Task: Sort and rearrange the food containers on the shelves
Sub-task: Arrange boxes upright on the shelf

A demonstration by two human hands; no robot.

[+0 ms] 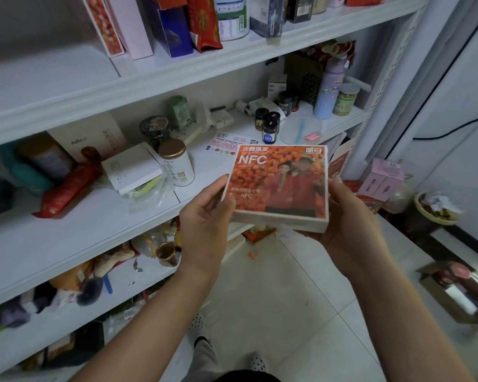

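Note:
An orange "NFC" box (pixel 280 183), flat and white-edged, hangs face up in front of the middle shelf (pixel 94 232). My left hand (pixel 207 216) grips its left edge, thumb on top and fingers beneath. My right hand (pixel 348 216) holds its right edge from below and the side. Behind the box, the middle shelf carries a tea tin with a gold lid (pixel 177 165), a white box (pixel 133 168), a red packet (pixel 66 191), several dark jars (pixel 269 125) and a lilac bottle (pixel 329 89).
The upper shelf (pixel 204 62) holds upright boxes, among them a blue box (pixel 174 31), and a white can (pixel 231 17). Lower shelves (pixel 66 293) are cluttered with bags. On the tiled floor stand pink boxes (pixel 381 177), a bin (pixel 436 208) and an open carton (pixel 464 288).

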